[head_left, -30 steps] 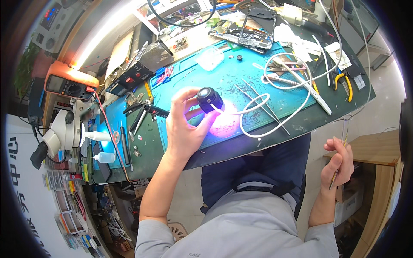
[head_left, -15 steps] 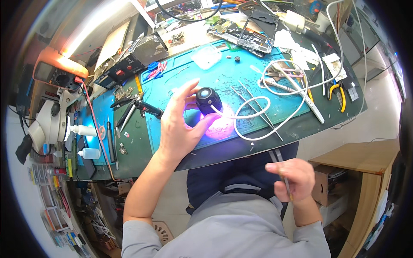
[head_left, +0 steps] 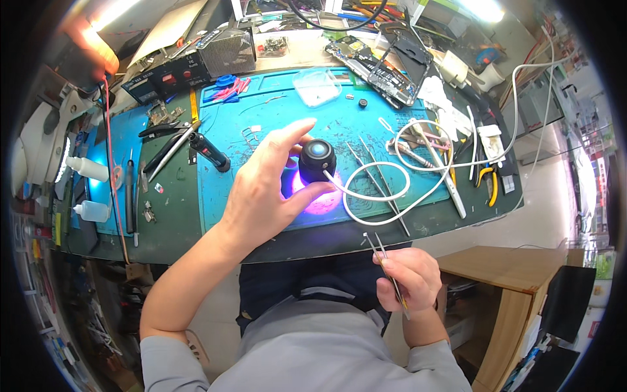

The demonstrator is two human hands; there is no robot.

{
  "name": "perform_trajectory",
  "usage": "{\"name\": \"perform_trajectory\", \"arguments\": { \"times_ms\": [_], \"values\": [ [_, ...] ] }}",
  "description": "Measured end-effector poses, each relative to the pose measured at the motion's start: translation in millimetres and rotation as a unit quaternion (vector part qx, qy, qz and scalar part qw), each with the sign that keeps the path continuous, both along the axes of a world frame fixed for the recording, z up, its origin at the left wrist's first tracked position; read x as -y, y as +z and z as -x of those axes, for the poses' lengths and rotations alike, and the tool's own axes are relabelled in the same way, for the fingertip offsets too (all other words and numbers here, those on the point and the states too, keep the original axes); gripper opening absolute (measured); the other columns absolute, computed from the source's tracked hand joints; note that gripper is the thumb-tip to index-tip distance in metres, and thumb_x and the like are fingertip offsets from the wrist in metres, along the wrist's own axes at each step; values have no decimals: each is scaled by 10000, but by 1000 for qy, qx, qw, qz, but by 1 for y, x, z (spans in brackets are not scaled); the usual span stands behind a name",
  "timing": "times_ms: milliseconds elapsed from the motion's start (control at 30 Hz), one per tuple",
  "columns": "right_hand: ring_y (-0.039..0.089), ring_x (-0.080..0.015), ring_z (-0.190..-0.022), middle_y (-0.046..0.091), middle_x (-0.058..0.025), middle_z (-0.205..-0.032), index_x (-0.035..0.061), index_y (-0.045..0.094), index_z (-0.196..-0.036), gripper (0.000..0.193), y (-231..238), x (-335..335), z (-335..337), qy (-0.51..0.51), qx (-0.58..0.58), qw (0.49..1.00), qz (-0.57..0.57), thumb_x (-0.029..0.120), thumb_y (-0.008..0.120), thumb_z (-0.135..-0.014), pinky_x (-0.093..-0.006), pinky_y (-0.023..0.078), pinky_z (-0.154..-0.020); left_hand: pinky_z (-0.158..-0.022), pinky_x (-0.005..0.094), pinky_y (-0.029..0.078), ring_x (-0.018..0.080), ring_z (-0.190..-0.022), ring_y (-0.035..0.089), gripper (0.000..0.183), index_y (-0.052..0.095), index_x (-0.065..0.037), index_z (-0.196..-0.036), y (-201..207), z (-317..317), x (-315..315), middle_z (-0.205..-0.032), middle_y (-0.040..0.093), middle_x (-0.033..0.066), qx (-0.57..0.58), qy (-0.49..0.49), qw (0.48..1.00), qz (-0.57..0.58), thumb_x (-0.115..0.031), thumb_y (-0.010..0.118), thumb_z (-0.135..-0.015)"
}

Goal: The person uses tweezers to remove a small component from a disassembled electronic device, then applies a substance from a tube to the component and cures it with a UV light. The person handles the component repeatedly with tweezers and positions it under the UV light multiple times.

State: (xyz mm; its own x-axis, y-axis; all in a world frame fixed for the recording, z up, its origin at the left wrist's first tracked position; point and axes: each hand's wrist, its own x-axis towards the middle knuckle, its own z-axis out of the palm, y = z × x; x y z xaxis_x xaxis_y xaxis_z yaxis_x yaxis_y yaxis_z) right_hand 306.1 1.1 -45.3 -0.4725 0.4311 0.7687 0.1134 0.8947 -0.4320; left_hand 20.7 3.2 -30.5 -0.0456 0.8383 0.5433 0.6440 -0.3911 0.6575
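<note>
A small black round UV lamp (head_left: 317,159) with a white cable throws a purple glow onto the blue mat. Curled about it from the left is my left hand (head_left: 261,183), thumb in front and fingers behind, gripping it. What lies under the lamp is hidden by glare. My right hand (head_left: 415,277) pinches a pair of tweezers (head_left: 386,268) just off the front bench edge, tips pointing up and slightly apart. Another pair of tweezers (head_left: 382,179) lies on the mat right of the lamp, partly under the cable loop. A black cylindrical tool (head_left: 209,153) lies left of my left hand.
The blue mat (head_left: 261,111) covers much of the green bench. White cable loops (head_left: 431,179) sprawl across its right side, near yellow-handled pliers (head_left: 488,186). Disassembled phone parts (head_left: 385,65) and a clear plastic box (head_left: 317,87) lie farther back. Small bottles (head_left: 91,210) stand at left.
My right hand has moved left and nearer the bench edge with the tweezers. The view has shifted. My left hand stays around the lamp.
</note>
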Motion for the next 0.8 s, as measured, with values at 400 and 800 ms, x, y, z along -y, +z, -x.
{"name": "perform_trajectory", "arguments": {
  "times_ms": [400,800],
  "values": [
    [769,-268,-753,767,-168,-968,-36,695,-1114,223,4,-7,3,17,14,999,-26,116,754,-962,-349,632,-660,-926,383,584,253,-1076,721,901,507,-95,-1561,0,2,-1,-1252,706,118,-2,-8,1000,-1,-115,953,-778],
    [768,-258,-790,785,-143,-990,-12,775,-1103,297,16,-7,17,8,38,999,-13,41,835,-817,-327,615,-678,-891,369,614,262,-1060,725,725,614,-55,-1453,18,-1,-22,-1237,701,136,30,13,998,-54,-82,921,-797]
  ]
}}
